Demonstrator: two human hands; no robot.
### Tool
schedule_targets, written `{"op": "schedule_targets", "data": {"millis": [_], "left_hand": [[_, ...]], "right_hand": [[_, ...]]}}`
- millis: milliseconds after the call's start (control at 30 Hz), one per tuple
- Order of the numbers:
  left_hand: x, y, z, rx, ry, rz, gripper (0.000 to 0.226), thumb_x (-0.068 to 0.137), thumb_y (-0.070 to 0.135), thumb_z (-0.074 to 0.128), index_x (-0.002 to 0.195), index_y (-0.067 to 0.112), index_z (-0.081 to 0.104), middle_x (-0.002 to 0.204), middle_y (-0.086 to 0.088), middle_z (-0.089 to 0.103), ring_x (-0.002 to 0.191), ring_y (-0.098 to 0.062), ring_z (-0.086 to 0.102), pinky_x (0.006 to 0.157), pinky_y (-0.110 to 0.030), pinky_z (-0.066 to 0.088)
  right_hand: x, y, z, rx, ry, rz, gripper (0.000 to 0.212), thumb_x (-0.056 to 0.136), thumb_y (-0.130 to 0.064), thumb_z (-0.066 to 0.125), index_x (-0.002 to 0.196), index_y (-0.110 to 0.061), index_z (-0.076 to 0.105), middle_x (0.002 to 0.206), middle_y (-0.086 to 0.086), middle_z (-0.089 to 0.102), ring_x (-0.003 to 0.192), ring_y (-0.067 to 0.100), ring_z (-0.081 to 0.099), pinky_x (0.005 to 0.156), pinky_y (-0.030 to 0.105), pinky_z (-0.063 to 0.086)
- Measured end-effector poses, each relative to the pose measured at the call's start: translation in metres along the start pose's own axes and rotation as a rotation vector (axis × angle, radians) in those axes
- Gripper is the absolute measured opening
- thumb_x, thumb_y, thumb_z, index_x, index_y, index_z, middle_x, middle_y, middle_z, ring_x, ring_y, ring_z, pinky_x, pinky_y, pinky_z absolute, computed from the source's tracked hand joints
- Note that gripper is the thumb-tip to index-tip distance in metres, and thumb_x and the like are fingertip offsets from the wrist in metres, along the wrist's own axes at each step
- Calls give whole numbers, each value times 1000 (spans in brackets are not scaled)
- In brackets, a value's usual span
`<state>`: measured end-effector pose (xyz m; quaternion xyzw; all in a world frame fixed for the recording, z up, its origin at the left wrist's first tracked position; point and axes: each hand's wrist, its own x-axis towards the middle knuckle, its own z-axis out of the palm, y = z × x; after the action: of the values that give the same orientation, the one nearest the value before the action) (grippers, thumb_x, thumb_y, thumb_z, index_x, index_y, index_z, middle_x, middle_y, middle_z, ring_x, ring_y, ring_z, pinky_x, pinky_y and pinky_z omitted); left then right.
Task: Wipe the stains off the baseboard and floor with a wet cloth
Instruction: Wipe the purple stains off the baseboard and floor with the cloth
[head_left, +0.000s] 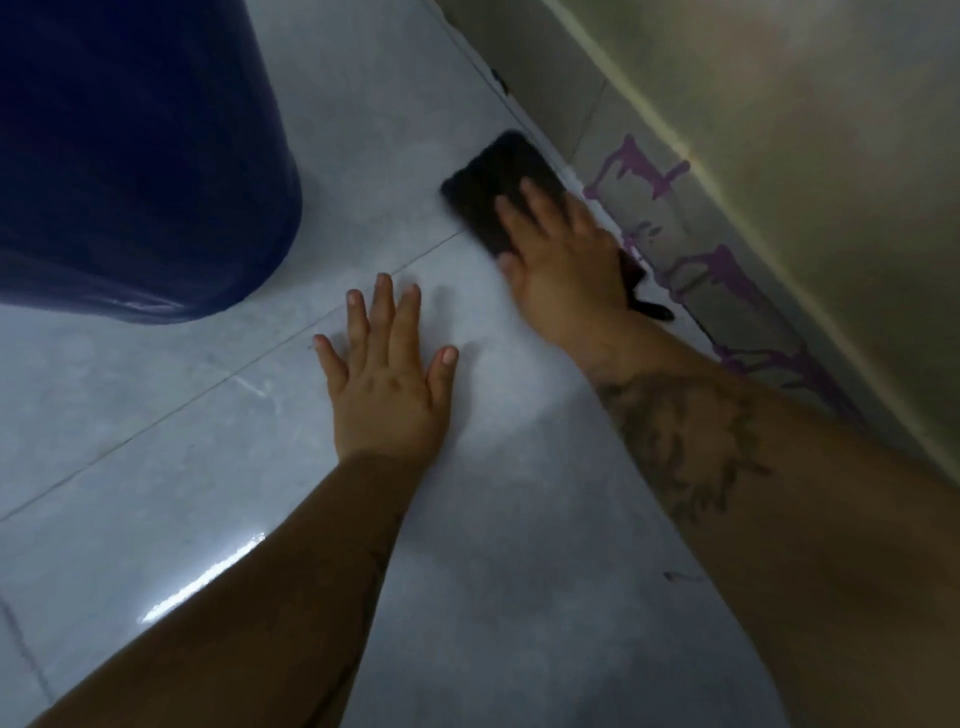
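A dark cloth (493, 179) lies flat on the grey tiled floor (208, 441), right against the baseboard (670, 218). My right hand (558, 260) presses down on the cloth's near part, fingers spread over it, and looks blurred. Purple dripping stains (727, 275) run along the grey baseboard to the right of that hand. My left hand (387, 369) rests flat on the floor, fingers apart, holding nothing, a little to the left of the cloth.
A large dark blue round container (135, 156) stands on the floor at the upper left. A pale greenish wall (831, 156) rises above the baseboard on the right. A small dark mark (678, 576) lies on the floor beside my right forearm.
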<state>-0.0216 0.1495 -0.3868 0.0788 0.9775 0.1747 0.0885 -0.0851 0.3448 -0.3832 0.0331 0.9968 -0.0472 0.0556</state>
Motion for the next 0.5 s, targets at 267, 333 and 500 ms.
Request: {"op": "schedule_targets", "data": {"millis": [267,333,500], "left_hand": [[3,2,-2,173,-130,107,67,97,59,6,156,29,5,165,1,-7,150,-21,-16,118,-53,-12],[2,3,-4,178,-142,160,65,98,58,8,156,28,6,165,1,-7,150,-20,-16,118,-54,-11],[3,2,-4,152,-137,210,64,99,56,14,156,27,8,165,1,-4,150,-20,-13,118,-53,-11]], "right_hand": [[-257,35,7,54,-86,478,60,92,-46,32,142,-15,41,154,13,33,136,43,33,102,64,36],[-222,20,5,78,-51,342,56,91,-49,37,138,-19,45,150,11,39,134,40,36,100,60,38],[-82,2,1,53,34,22,58,91,-44,45,146,-33,31,151,0,39,129,33,41,94,48,39]]}}
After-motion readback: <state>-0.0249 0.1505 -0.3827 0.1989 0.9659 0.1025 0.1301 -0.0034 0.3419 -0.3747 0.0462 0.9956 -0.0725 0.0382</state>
